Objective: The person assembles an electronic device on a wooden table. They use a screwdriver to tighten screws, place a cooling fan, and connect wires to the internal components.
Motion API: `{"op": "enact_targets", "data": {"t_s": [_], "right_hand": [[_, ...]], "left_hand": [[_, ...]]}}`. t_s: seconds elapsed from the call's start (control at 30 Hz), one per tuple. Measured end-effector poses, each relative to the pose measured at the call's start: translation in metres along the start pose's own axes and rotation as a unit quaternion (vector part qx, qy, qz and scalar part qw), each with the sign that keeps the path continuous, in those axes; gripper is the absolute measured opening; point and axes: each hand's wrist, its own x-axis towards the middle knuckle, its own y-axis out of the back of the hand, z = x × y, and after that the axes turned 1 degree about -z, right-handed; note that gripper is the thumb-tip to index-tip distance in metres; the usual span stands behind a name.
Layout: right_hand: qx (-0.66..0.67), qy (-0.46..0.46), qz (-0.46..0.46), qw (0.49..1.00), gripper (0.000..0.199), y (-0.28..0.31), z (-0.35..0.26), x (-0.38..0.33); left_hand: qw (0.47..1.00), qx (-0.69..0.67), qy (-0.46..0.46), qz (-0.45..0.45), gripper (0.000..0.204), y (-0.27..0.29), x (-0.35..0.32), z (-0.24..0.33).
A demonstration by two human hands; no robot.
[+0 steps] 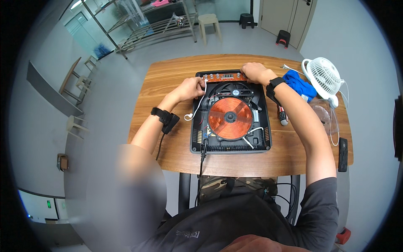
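Note:
An opened induction cooker (196,138) lies on the wooden table with its round copper coil (230,107) exposed. Along its far edge sits a narrow orange circuit board (226,77) with small round parts on it. My left hand (194,88) has its fingers closed at the board's left end. At the right end, my right hand (254,73) pinches the board, its fingertips partly hidden. A white cable (197,110) with a plug runs from the board's left end over the cooker's left rim. Behind the coil is a black fan (220,89).
Right of the cooker lie a screwdriver (283,116), a blue cloth (299,85), a white fan (323,75) and a clear plastic container (322,113). A black bar-shaped object (343,154) rests at the table's right edge. A black power cord (203,157) drops over the front edge.

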Motion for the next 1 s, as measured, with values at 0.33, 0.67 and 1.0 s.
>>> {"op": "enact_targets", "data": {"t_s": [0.33, 0.67, 1.0], "right_hand": [[0.0, -0.02, -0.028, 0.999, 0.036, 0.007, -0.003, 0.002], [0.0, -0.024, -0.037, 0.999, 0.034, 0.007, -0.003, 0.0], [0.01, -0.025, -0.004, 1.0, 0.026, -0.001, 0.0, 0.003]], "left_hand": [[0.995, 0.045, -0.01, 0.089, 0.03, -0.021, -0.034, 0.005], [0.988, 0.128, 0.019, 0.079, 0.039, -0.039, -0.061, 0.029], [0.987, 0.14, 0.067, 0.043, 0.044, -0.051, -0.059, 0.035]]}}
